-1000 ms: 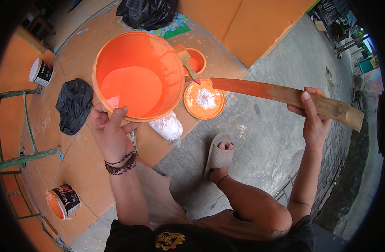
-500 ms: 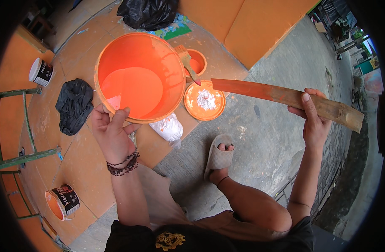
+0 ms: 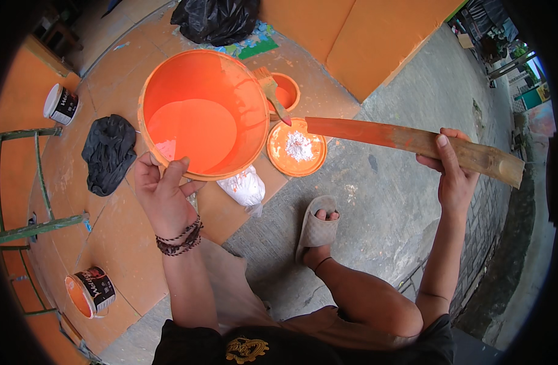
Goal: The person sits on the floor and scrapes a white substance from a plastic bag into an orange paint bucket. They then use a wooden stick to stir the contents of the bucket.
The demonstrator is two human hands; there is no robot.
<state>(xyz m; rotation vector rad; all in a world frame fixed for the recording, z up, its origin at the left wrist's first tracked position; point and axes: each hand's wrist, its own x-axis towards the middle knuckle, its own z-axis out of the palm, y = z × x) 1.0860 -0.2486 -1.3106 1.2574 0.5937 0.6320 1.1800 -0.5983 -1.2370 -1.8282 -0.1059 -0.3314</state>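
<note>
A large orange bucket with bright orange paint inside leans toward me. My left hand pinches its near rim, thumb on the inside edge. Out to the right, my right hand is closed around a bamboo slat. The slat's far half is coated orange, and its tip hangs by the round lid. That orange lid carries a heap of white powder. Beside the bucket, a paintbrush rests against a small tub of orange paint.
A clear bag of white powder lies below the bucket. Black plastic bags are to its left and behind it. Two small paint pails sit on the tiles, near a green metal frame. An orange wall rises beyond.
</note>
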